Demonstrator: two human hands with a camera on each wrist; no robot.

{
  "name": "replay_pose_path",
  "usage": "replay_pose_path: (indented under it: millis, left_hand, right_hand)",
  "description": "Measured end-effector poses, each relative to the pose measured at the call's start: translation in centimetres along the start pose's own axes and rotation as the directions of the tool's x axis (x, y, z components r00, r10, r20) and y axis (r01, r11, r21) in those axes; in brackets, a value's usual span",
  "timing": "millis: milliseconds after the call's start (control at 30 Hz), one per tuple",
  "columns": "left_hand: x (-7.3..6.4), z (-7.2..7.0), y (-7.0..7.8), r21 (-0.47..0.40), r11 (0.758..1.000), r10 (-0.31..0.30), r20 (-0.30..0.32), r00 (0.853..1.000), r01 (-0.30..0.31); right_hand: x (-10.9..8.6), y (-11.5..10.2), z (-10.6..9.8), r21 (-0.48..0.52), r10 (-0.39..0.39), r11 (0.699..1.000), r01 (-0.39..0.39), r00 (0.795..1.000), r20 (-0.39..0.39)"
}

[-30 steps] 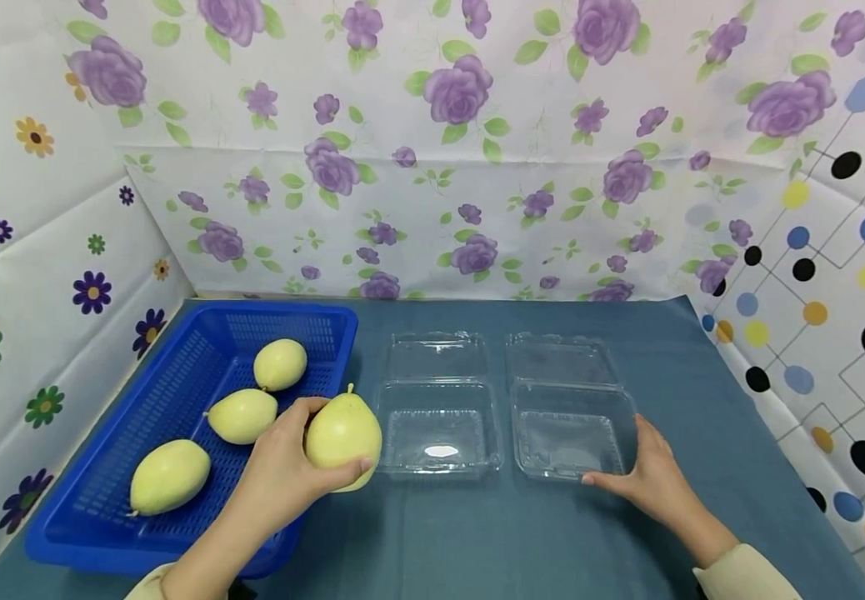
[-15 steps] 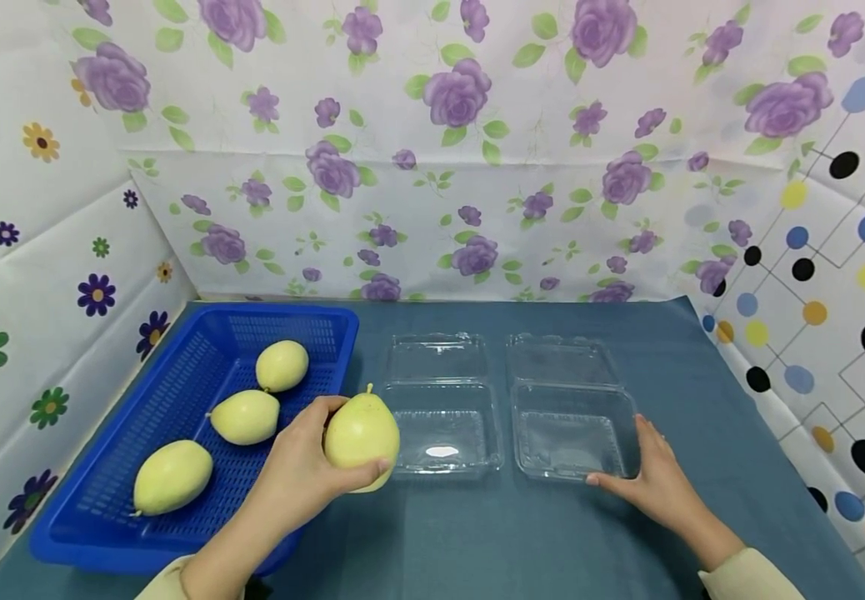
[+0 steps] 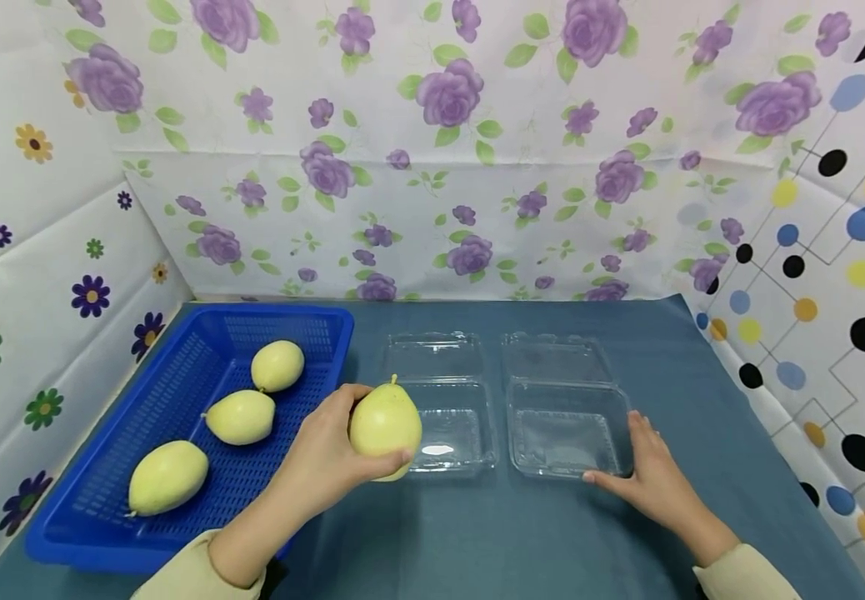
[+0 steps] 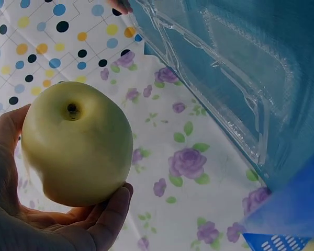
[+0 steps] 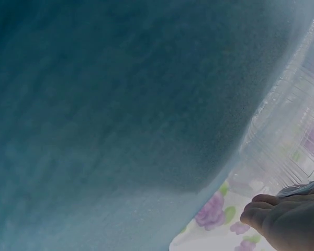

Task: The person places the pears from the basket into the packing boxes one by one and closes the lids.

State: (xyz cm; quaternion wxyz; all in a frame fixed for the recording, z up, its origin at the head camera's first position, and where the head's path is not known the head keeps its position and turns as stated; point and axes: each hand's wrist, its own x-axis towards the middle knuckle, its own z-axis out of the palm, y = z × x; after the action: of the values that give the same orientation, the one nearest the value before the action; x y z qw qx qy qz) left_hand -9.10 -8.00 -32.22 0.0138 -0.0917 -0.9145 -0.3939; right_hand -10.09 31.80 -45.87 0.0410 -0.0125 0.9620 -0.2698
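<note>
My left hand (image 3: 327, 450) grips a pale yellow-green pear (image 3: 386, 427), stem up, in front of the left clear plastic clamshell container (image 3: 457, 433). In the left wrist view the pear (image 4: 78, 146) sits between thumb and fingers, its round end facing the camera. My right hand (image 3: 656, 479) holds the front right corner of the right clamshell container (image 3: 563, 446), thumb at the front edge and fingers along the side. In the right wrist view the fingers (image 5: 267, 212) lie against its ribbed wall (image 5: 288, 125). Both containers stand with lids folded back, nothing inside showing.
A blue plastic basket (image 3: 290, 310) at the left holds three more pears: one at the back (image 3: 277, 366), one in the middle (image 3: 241, 417), one at the front (image 3: 168, 478). A blue-grey cloth (image 3: 470, 533) covers the table. Flower-patterned sheeting (image 3: 455, 225) closes off the back.
My left hand has carried the pear to the right, from beside the basket to in front of the left container. The right hand has stayed at the right container's corner.
</note>
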Motion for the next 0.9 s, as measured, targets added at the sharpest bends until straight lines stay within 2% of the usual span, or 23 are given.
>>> replay_pose_path:
  millis: [267, 600, 900]
  left_hand:
    - [0.6, 1.1, 0.7, -0.019, 1.0, 0.006, 0.015, 1.0, -0.006]
    - [1.9, 2.1, 1.8, -0.021, 0.998, 0.061, 0.043, 0.997, -0.06]
    - [2.7, 3.0, 2.6, -0.055, 0.998, 0.047, 0.095, 0.994, -0.042]
  right_hand:
    - [0.1, 0.2, 0.0, -0.006, 0.001, 1.0, -0.001, 1.0, -0.002]
    - [0.0, 0.0, -0.3, -0.005, 0.017, 1.0, -0.017, 1.0, -0.004]
    - [0.1, 0.0, -0.2, -0.02, 0.023, 1.0, -0.023, 1.0, 0.011]
